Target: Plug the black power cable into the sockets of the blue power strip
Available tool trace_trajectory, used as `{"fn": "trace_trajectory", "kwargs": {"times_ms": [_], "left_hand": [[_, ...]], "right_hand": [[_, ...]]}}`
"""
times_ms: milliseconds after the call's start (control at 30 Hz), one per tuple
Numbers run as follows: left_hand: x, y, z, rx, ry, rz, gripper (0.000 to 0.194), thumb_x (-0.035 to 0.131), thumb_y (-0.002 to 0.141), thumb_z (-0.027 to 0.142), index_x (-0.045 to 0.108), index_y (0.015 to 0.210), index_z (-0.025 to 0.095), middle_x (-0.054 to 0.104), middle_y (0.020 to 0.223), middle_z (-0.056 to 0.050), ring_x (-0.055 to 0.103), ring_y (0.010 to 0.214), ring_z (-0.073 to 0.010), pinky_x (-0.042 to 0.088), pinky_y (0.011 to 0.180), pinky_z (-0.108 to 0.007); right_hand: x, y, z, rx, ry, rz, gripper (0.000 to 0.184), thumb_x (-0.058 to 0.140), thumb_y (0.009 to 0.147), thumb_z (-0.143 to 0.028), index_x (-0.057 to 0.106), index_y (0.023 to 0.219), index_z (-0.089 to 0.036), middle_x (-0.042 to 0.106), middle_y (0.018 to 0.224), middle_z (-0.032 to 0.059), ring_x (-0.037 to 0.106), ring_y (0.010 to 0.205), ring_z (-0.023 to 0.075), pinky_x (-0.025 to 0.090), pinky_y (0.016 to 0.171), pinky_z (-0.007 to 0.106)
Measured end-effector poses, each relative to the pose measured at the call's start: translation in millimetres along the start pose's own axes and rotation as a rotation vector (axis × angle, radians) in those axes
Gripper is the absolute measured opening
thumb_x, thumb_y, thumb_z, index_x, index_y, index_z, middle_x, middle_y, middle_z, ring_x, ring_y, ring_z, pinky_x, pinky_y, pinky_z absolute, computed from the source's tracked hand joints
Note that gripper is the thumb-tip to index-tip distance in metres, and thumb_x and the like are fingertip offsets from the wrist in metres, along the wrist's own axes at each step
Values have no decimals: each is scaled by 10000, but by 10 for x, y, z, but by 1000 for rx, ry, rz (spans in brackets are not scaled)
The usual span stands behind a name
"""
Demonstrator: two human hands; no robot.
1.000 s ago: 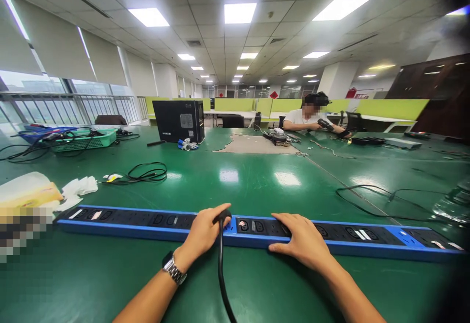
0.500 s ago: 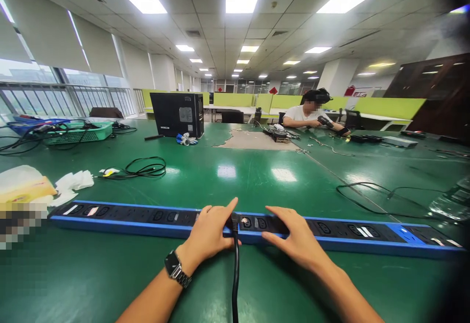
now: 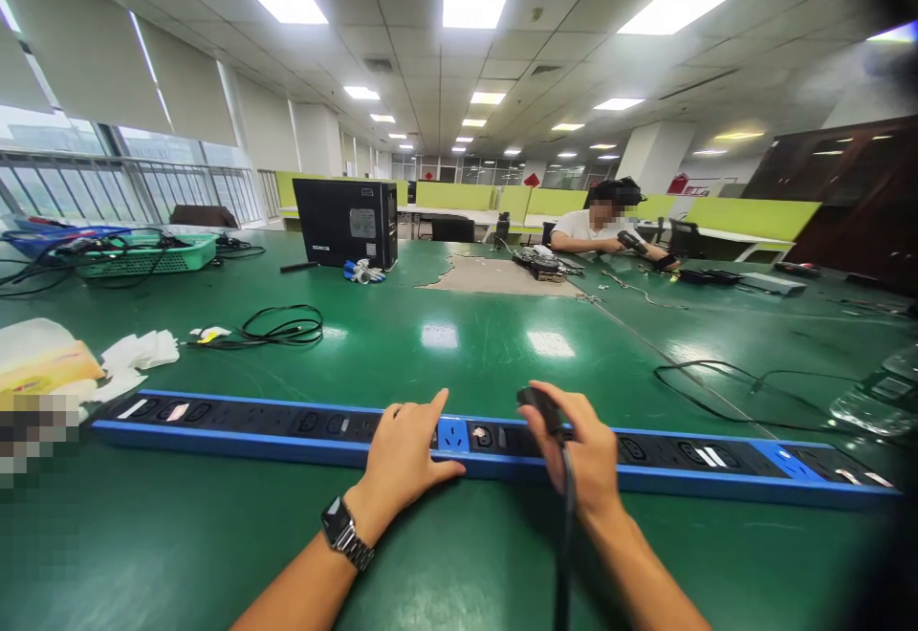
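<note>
A long blue and black power strip lies across the green table in front of me. My left hand, with a watch on its wrist, rests flat on the strip near its middle, fingers stretched out. My right hand is closed around a black plug, held just above the strip's sockets. The plug's black cable hangs down toward me.
A coiled black cable and white tissues lie to the left, a black computer case farther back. Another cable loops at the right. A person sits working at the far side.
The plug has passed from my left hand to my right hand and moved to the right, up off the strip. My left hand now lies flat on the strip.
</note>
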State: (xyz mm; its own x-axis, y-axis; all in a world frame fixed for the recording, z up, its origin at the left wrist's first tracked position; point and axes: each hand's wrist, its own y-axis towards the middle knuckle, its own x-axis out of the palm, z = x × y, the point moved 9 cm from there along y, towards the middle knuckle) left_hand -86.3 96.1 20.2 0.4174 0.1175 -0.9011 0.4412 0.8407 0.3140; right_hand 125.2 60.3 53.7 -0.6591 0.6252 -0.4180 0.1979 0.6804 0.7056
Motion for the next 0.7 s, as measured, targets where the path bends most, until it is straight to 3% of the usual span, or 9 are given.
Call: {"fn": "trace_trajectory", "kwargs": {"times_ms": [100, 167, 267, 467, 700], "left_hand": [[1, -8, -2, -1, 1, -1, 892, 810, 691, 461, 381, 1433, 214, 657, 1216, -91, 581, 1127, -297, 387, 1009, -456], [-2, -13, -4, -2, -4, 4, 892, 815, 688, 455, 384, 1431, 214, 655, 1223, -90, 578, 1133, -294, 384, 1012, -456], [-8, -17, -1, 2, -15, 14, 869, 819, 687, 453, 409, 1415, 213, 659, 1219, -90, 580, 1127, -292, 385, 1011, -457], [-10, -11, 15, 12, -21, 18, 837, 827, 684, 442, 444, 1389, 204, 652, 1239, -84, 572, 1138, -286, 380, 1020, -463], [5, -19, -1, 17, -25, 14, 821, 826, 682, 446, 457, 1380, 219, 639, 1266, -79, 561, 1153, -291, 374, 1026, -470]], "right_hand": [[-147, 33, 524, 201, -10, -93, 414, 623, 777, -556, 708, 1000, -218, 704, 914, 81, 662, 820, 236, 509, 792, 384], [-111, 19, 676, 231, 3, -214, 437, 630, 752, -579, 720, 977, -215, 701, 890, 75, 662, 810, 235, 513, 772, 378], [-32, -17, 652, 202, -3, -327, 431, 614, 771, -577, 726, 987, -222, 684, 845, 62, 651, 773, 218, 511, 727, 357], [58, -53, 485, 126, -15, -413, 380, 616, 791, -539, 725, 1005, -245, 668, 824, 47, 635, 753, 206, 511, 727, 354], [56, -50, 581, 145, -5, -539, 403, 677, 752, -524, 729, 1039, -246, 687, 911, 65, 640, 826, 217, 516, 780, 369]]}}
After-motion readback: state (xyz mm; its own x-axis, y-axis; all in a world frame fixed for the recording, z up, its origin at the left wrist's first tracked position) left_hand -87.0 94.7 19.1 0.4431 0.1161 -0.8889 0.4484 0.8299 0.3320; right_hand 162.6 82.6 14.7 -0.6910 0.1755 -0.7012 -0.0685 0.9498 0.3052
